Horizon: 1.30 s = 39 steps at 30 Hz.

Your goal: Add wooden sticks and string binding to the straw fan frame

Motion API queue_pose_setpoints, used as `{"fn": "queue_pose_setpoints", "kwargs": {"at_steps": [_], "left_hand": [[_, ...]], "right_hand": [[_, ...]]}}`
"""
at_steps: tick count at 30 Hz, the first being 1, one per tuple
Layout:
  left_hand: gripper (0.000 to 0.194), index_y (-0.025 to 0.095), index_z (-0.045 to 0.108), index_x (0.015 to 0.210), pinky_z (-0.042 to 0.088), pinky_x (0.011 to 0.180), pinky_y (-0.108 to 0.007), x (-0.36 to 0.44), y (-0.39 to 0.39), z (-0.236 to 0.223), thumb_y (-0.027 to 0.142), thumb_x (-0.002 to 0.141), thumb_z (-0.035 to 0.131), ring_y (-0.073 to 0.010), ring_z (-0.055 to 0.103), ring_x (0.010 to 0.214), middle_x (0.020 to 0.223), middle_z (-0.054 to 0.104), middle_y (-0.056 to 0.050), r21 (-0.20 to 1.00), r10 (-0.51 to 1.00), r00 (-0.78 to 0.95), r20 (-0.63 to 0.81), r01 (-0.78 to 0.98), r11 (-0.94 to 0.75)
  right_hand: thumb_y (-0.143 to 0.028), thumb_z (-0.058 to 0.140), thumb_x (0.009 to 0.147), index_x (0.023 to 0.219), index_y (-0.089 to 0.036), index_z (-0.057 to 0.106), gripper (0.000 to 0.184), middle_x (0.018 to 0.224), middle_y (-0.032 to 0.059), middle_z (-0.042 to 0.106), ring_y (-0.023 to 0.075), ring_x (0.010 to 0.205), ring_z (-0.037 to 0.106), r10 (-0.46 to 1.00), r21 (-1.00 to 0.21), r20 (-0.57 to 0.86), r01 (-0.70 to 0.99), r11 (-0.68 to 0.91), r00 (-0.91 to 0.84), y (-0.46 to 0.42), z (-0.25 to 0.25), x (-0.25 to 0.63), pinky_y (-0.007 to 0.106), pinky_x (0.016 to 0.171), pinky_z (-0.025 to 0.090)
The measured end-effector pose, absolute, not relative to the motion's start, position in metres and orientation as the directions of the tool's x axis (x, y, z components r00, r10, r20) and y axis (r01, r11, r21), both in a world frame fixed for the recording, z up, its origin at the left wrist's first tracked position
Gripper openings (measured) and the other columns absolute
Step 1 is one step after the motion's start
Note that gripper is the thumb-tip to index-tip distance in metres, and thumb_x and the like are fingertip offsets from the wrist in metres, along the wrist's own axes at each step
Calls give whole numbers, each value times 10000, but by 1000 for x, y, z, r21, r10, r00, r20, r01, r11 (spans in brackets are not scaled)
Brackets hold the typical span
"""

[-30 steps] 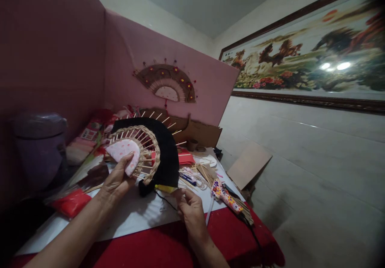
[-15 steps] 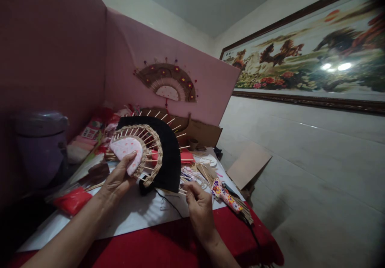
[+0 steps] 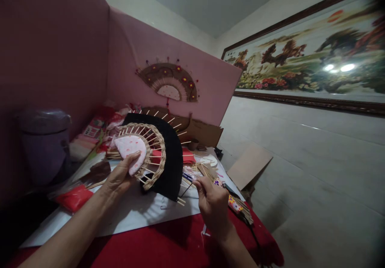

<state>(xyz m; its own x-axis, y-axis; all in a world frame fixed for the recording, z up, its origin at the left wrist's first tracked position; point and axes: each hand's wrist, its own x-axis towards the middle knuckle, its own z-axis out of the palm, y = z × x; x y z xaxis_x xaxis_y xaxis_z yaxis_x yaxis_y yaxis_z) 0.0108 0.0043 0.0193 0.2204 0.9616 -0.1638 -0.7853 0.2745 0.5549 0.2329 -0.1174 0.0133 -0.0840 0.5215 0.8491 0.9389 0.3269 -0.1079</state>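
Observation:
My left hand (image 3: 122, 176) is closed on a fan (image 3: 173, 156), its thumb pressed on the pale, red-spotted half-round pad (image 3: 130, 146). Around the pad the fan has a braided tan band, spread thin sticks and a wide woven black band. Near the fan's lower right corner, my right hand (image 3: 214, 204) pinches a dark strand of yarn (image 3: 187, 188), which runs straight from the black band to the fingertips. Two stick ends (image 3: 181, 201) poke out at that corner.
On the white sheet (image 3: 141, 216) over a red cloth (image 3: 156, 248) lie loose sticks, a red packet (image 3: 75, 198) and, to the right, a flower-patterned glue gun (image 3: 235, 204). A finished fan (image 3: 168, 79) hangs on the pink board (image 3: 210, 75). A lidded bin (image 3: 45, 148) stands left.
My right hand has moved right, away from the fan's corner, drawing the dark yarn tight. The yellow piece seen earlier at that corner is out of sight. The fan has shifted slightly right.

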Motion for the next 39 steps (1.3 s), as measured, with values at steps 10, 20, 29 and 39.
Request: {"fn": "queue_pose_setpoints", "kwargs": {"at_steps": [10,20,29,39], "left_hand": [[270,101,599,997,554,600,-289,14,-3,26,38,757,492,-184,661,613,732,700,-76,599,975,210,-78,-772,215],[274,89,587,983,560,576,-297,10,-1,21,38,722,522,-192,657,570,715,701,-95,604,959,267,-96,-750,270],[220,80,592,906,559,559,-293,11,0,17,30,694,560,-193,654,566,701,696,-102,667,958,268,-101,-697,265],[137,75,610,821,544,527,-256,11,-1,17,47,693,571,-178,643,530,676,693,-109,747,942,316,-114,-597,291]], "right_hand": [[-315,416,885,691,-186,549,269,570,-5,544,107,519,483,704,-379,710,858,347,29,-107,0,224,206,524,304],[-252,428,872,740,-188,589,217,616,7,581,119,554,509,677,-403,733,842,360,62,-97,3,229,213,537,331],[-224,470,862,820,-165,597,146,673,27,632,130,588,559,525,-114,845,925,362,-101,-98,12,242,225,559,326],[-292,511,843,773,-185,621,169,719,38,634,136,682,562,624,-208,774,889,409,-106,-99,31,248,230,620,365]]}}
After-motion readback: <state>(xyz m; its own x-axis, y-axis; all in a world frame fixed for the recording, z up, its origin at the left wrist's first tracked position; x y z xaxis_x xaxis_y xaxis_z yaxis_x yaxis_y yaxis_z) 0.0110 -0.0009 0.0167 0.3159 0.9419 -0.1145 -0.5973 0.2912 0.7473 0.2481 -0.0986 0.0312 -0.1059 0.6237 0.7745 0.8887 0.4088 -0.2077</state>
